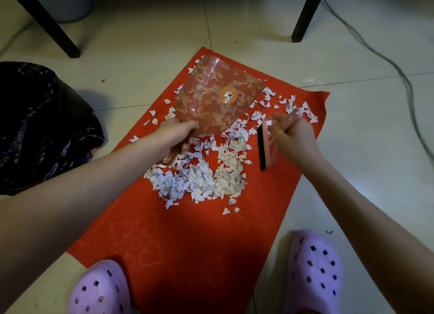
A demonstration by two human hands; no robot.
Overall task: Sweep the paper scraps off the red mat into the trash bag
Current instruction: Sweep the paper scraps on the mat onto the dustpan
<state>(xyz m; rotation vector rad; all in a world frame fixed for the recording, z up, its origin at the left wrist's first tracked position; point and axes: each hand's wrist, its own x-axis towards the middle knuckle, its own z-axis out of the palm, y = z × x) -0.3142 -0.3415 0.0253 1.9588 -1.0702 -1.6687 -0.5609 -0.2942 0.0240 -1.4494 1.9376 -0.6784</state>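
A red mat (187, 238) lies on the tiled floor, its far half strewn with white paper scraps (199, 177), thickest in a heap at the middle. My left hand (175, 136) grips the handle of a see-through pink dustpan (218, 97), held tilted over the scraps at the mat's far end. My right hand (293, 137) holds a small pink brush (266, 147) with black bristles, hovering at the right of the heap. A black trash bag (40, 126) sits on the floor to the left of the mat.
Two dark table legs (307, 13) stand beyond the mat, and a pale bin sits at the far left. A grey cable (404, 79) runs along the floor on the right. My feet in purple clogs (314, 271) flank the mat's near end.
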